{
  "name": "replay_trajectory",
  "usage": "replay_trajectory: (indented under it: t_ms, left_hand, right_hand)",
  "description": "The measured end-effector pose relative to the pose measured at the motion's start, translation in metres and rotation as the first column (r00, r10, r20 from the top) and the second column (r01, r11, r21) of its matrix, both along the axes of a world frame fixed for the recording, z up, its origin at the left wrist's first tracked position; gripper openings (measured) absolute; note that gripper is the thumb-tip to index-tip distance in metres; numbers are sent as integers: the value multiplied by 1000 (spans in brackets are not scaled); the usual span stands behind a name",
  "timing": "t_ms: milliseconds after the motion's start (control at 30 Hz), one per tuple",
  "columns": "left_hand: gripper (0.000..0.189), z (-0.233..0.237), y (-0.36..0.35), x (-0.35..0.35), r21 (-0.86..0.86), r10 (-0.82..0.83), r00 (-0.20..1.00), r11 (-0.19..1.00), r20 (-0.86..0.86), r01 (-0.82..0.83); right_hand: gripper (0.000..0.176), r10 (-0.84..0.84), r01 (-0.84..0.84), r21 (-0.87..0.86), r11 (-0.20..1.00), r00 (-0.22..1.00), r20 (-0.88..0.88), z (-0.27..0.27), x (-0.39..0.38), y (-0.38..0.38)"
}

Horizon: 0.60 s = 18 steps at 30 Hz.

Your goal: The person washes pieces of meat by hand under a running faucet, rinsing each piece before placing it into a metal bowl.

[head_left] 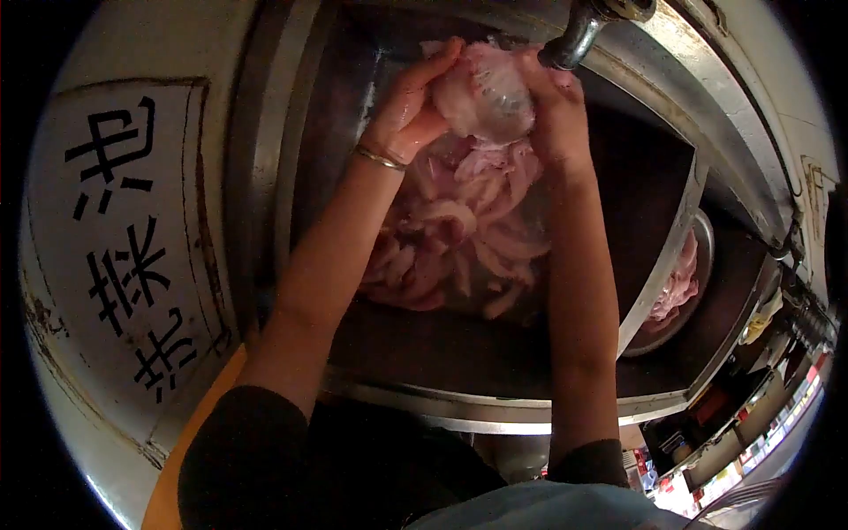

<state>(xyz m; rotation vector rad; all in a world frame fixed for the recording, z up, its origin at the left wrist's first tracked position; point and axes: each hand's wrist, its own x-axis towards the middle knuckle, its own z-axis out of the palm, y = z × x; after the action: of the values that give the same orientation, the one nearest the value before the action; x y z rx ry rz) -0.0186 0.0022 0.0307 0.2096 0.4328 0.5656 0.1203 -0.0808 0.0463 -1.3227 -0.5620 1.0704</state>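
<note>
Three large black characters are painted on a white sign [137, 256] at the far left, its edges stained brown. Right of it, the metal sink [450, 408] takes up the middle of the view. The left hand [415, 104], with a bangle [382, 159] at the wrist, is curled against the left side of a lump of pale meat [484, 95], thumb and fingers apart around it. This lump is lifted at the back of the sink and has a wet, glassy shine. Below it, between the forearms, a loose heap of pink meat strips [459, 221] lies in the basin; the depth of any water cannot be told. The right hand [558, 110] is closed against the right side of the same lump, so that the two hands clasp it between them; its fingertips are partly hidden. Just above the right hand hangs the mouth of a metal tap [574, 40]. Further right, a metal divider [662, 252] slants across. Beyond it, a round metal bowl [708, 238] holds more pink meat [678, 287]. Items at the far right edge are too small and dark to identify.
</note>
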Motion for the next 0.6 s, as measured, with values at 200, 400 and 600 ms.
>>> replay_trajectory:
  t_ms: [200, 400, 600]
  left_hand:
    - [12, -4, 4, -8, 166, 38, 998, 986, -57, -28]
    - [16, -33, 6, -2, 375, 149, 841, 925, -520, 68]
    - [23, 1, 3, 26, 810, 391, 747, 485, -537, 329]
  right_hand:
    - [25, -220, 205, -80, 976, 889, -401, 17, 7, 2]
    - [23, 24, 40, 186, 982, 943, -332, 15, 15, -2]
    - [33, -39, 52, 50, 997, 973, -227, 19, 18, -16]
